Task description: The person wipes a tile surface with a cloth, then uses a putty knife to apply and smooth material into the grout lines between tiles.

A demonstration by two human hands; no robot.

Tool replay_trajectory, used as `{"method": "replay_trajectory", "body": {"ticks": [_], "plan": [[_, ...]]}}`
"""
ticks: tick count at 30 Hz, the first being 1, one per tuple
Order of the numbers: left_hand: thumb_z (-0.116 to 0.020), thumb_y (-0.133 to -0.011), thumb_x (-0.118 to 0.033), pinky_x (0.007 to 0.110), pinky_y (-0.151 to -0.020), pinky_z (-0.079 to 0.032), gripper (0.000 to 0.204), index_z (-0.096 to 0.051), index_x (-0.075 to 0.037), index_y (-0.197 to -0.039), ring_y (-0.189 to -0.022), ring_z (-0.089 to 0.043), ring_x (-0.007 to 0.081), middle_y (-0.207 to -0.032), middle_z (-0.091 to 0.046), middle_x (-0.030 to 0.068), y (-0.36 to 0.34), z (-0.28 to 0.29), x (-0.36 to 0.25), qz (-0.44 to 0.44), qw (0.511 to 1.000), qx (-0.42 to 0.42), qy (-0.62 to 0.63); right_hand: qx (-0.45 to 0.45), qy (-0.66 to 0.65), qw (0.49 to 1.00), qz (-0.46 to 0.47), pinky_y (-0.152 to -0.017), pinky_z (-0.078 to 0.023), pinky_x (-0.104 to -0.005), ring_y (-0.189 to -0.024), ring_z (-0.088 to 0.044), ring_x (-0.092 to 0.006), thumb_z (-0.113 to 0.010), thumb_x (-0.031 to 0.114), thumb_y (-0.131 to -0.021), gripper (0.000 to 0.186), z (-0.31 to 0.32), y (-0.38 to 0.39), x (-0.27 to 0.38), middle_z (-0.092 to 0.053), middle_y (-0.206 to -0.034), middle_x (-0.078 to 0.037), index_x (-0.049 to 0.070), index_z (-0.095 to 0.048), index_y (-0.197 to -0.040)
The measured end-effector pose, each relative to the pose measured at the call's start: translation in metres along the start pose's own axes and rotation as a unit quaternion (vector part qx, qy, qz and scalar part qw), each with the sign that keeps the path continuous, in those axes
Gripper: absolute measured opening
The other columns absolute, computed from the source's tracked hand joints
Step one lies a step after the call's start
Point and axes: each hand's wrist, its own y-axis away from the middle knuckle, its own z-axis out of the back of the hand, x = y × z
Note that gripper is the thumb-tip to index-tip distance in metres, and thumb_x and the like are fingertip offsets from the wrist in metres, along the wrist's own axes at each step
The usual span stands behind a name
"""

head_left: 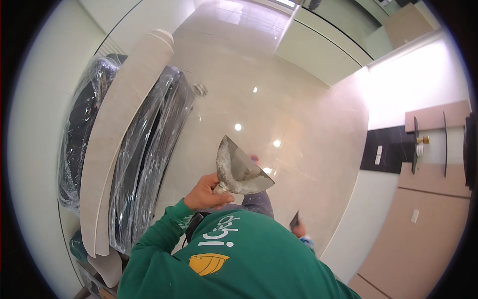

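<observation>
Sweatshirt [264, 259] in green, with a yellow helmet print on the front, fills the lower edge. Just past it, in front of the chest, is the fan-shaped trowel [245, 168], its grey face crusted pale along the curved rim. The left hand [205, 193] pinches it by the stubby end, thumb against fingers. Lower, beside the body, the right hand [299, 230] has a small dark flat piece [295, 221] at its fingers; I cannot tell how tightly they close. A grey trouser leg [259, 203] shows beneath the trowel. Glossy beige floor tiles [303, 124] spread beyond, mirroring ceiling lights. To the left, a long pale panel [117, 134] with a rounded end lies along dark bundles in clear plastic wrap [149, 164]. Off to the right are beige cabinet fronts [430, 234] and a black slab [386, 147]; farthest, pale glossy cabinets [313, 50].
</observation>
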Motion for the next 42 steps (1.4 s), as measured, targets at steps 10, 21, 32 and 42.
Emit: {"method": "replay_trajectory", "body": {"ticks": [10, 21, 32, 42], "plan": [[-0.074, -0.088, -0.004, 0.026, -0.054, -0.050, 0.016, -0.069, 0.001, -0.102, -0.060, -0.061, 0.0064, -0.075, -0.067, 0.0011, -0.217, 0.011, -0.018, -0.098, 0.963, -0.161, -0.192, 0.156, 0.151, 0.976, -0.007, -0.088, -0.056, -0.0495, -0.104, -0.069, -0.0449, -0.061, 0.021, -0.092, 0.048, 0.041, -0.195, -0.025, -0.069, -0.121, -0.027, 0.001, -0.059, -0.136], [-0.065, -0.094, -0.003, 0.027, -0.046, -0.048, 0.005, -0.063, 0.000, -0.097, -0.050, -0.059, 0.0110, -0.067, -0.064, 0.0057, -0.310, 0.074, -0.059, -0.129, 0.846, -0.516, -0.044, 0.231, -0.559, 0.769, 0.209, -0.096, -0.057, -0.0529, -0.117, -0.065, -0.0300, -0.054, 0.011, -0.106, 0.041, 0.448, -0.433, 0.445, -0.062, -0.136, -0.015, 0.003, -0.048, -0.145], [-0.069, -0.095, -0.015, 0.026, -0.043, -0.043, 0.015, -0.063, -0.002, -0.089, -0.046, -0.054, 0.0094, -0.062, -0.061, 0.0027, -0.418, 0.206, -0.083, -0.103, 0.711, -0.683, -0.128, 0.480, -0.582, 0.627, 0.195, -0.080, -0.057, -0.0501, -0.119, -0.065, -0.0356, -0.053, 0.027, -0.107, 0.044, 0.478, -0.404, 0.658, -0.064, -0.134, -0.020, 0.003, -0.050, -0.144], [-0.075, -0.088, -0.018, 0.040, -0.067, -0.054, 0.026, -0.070, 0.006, -0.095, -0.071, -0.069, 0.0249, -0.078, -0.072, 0.0164, -0.460, 0.278, -0.058, -0.127, 0.563, -0.776, -0.254, 0.484, -0.411, 0.772, 0.026, -0.095, -0.054, -0.0466, -0.129, -0.059, -0.0381, -0.048, 0.020, -0.109, 0.043, 0.451, -0.521, 0.728, -0.058, -0.142, -0.021, -0.005, -0.045, -0.144]]}}
